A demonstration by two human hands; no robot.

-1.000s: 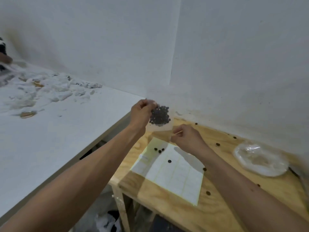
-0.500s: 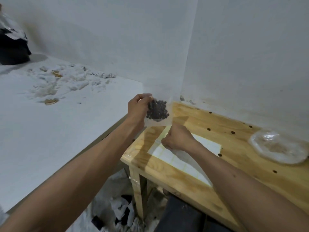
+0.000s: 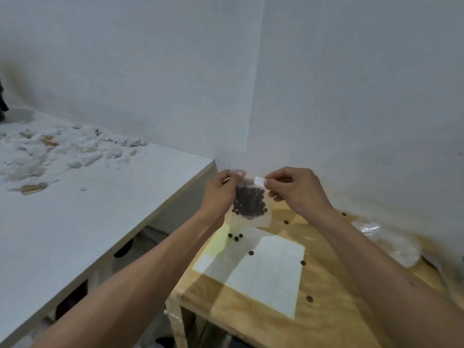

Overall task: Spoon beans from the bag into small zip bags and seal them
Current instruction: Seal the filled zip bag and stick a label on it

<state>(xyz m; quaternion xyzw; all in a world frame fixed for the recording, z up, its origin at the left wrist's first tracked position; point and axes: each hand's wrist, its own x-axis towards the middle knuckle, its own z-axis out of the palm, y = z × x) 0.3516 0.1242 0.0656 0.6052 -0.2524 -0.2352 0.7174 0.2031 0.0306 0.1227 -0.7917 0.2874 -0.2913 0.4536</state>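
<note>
A small clear zip bag [image 3: 249, 204] filled with dark beans hangs in the air above the wooden table [image 3: 253, 322]. My left hand [image 3: 221, 194] pinches its top left corner. My right hand [image 3: 296, 189] pinches a small white sticker [image 3: 259, 182] at the bag's top right edge. A white sheet of stickers [image 3: 266, 272] lies flat on the table below. Several loose beans [image 3: 236, 236] are scattered on the sheet and on the wood.
A crumpled clear plastic bag [image 3: 391, 244] lies at the table's right side. A white counter [image 3: 75, 209] to the left carries white crumbs and scraps [image 3: 62, 151]. A gap separates counter and table. White walls meet in a corner behind my hands.
My right hand has risen from the sticker sheet to the bag's top, now with a white sticker pinched in it. The left hand keeps holding the bag.
</note>
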